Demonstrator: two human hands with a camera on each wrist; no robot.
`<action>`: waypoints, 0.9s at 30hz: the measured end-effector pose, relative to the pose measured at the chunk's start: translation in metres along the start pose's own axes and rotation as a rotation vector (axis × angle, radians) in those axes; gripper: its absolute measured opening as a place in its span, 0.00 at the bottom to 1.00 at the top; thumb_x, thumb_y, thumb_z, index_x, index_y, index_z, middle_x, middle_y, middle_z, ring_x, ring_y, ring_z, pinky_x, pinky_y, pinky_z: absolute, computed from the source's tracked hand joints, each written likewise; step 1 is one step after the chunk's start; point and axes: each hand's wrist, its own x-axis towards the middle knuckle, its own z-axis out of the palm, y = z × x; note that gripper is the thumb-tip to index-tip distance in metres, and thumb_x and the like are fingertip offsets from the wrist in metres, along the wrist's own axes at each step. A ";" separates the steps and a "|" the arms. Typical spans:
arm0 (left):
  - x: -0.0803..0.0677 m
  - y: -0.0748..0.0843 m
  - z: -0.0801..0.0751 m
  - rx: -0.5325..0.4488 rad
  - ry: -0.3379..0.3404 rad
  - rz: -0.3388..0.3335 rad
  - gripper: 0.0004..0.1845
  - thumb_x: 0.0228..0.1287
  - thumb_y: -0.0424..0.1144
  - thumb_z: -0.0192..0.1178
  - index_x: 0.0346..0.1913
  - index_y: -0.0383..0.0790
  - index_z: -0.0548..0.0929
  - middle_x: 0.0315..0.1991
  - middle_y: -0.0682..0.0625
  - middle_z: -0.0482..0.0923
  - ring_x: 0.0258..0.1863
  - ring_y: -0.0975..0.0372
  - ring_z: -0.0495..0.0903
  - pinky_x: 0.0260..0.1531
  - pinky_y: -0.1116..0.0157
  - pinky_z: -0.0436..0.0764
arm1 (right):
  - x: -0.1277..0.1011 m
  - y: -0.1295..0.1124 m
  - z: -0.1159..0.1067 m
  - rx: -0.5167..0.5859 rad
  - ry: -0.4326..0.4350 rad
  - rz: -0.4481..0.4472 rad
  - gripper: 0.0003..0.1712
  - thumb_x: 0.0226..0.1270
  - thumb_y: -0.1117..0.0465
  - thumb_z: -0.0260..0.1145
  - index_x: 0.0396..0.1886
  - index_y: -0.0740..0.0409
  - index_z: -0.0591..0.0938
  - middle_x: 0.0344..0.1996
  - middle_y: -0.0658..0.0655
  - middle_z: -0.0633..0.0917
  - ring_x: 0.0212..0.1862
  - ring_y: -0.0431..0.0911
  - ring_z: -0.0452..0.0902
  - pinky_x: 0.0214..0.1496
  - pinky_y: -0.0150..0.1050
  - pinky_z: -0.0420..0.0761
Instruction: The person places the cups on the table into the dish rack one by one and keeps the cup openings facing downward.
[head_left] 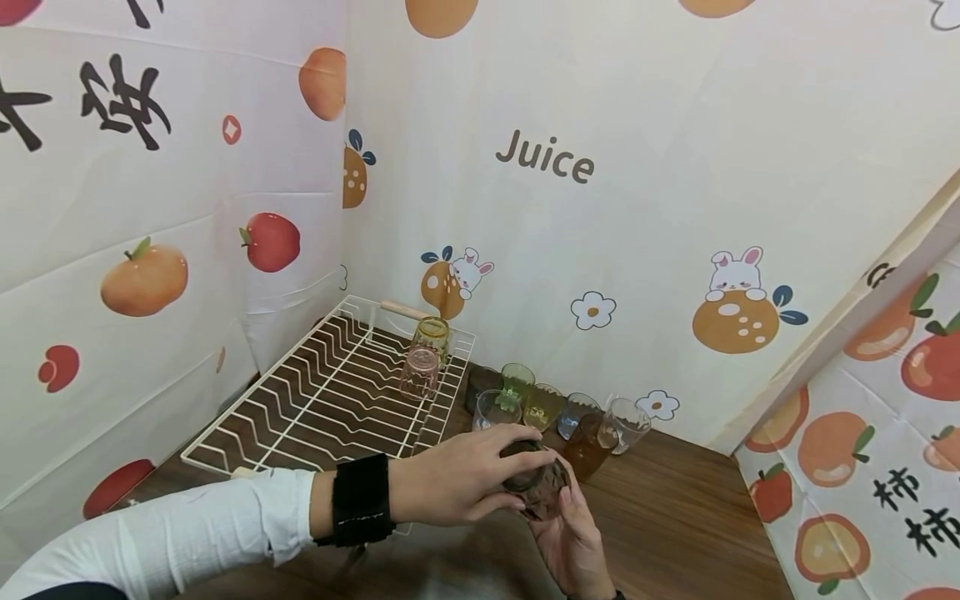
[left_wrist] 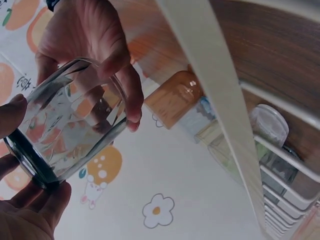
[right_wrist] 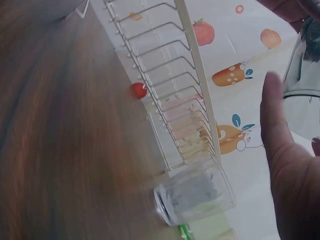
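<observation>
Both hands, right hand [head_left: 573, 533] beneath and left hand [head_left: 457, 479] on top, cradle the dark glass [head_left: 534, 487]; best kept level, clear of the neighbouring tumblers [head_left: 555, 412].

I see my right hand [right_wrist: 292, 175] beside a clear glass [right_wrist: 195, 197] and the white wire rack [right_wrist: 170, 95] on the wooden table [right_wrist: 60, 125].

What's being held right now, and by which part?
A dark glass, gripped by both hands: the left hand curls over its top and side, while the right hand cups it from below, fingers on its side.
</observation>
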 end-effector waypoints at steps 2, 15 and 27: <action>0.000 -0.001 -0.002 -0.002 0.018 0.007 0.35 0.74 0.50 0.69 0.78 0.47 0.71 0.72 0.43 0.74 0.68 0.57 0.80 0.67 0.63 0.84 | 0.000 -0.002 -0.001 -0.047 0.018 0.017 0.31 0.91 0.57 0.27 0.88 0.50 0.51 0.81 0.52 0.67 0.78 0.45 0.72 0.77 0.41 0.78; -0.021 -0.026 -0.041 0.066 0.126 -0.102 0.35 0.69 0.49 0.74 0.76 0.47 0.76 0.66 0.41 0.78 0.63 0.53 0.83 0.62 0.59 0.87 | 0.016 -0.034 -0.022 -1.116 0.593 0.042 0.30 0.84 0.64 0.59 0.81 0.52 0.67 0.70 0.56 0.80 0.67 0.36 0.78 0.68 0.30 0.79; -0.052 -0.062 -0.065 0.177 0.149 -0.309 0.35 0.67 0.51 0.74 0.73 0.41 0.80 0.63 0.40 0.81 0.63 0.51 0.82 0.65 0.52 0.84 | 0.041 -0.066 -0.073 -1.847 0.604 0.023 0.37 0.73 0.59 0.73 0.76 0.65 0.72 0.72 0.74 0.72 0.74 0.72 0.64 0.72 0.74 0.68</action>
